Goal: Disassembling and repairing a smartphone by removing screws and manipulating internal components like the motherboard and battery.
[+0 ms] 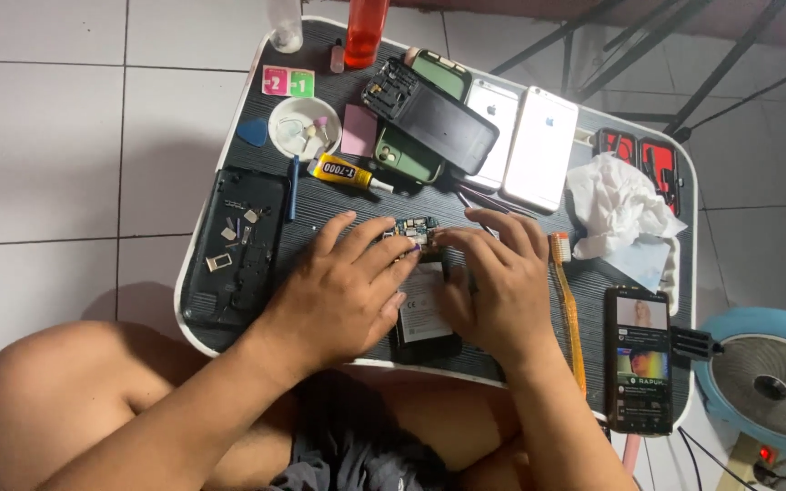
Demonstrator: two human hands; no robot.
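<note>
Here, a small circuit board (414,228) is pinched between the curled fingertips of the left hand (343,291) and right hand (495,282), an opened phone (425,314) lying beneath them.

The scene is seen by a single head-worn camera, aimed steeply down and forward from close above the counter (648,132), with the knees at the bottom edge and tiled floor (47,136) around it.
</note>
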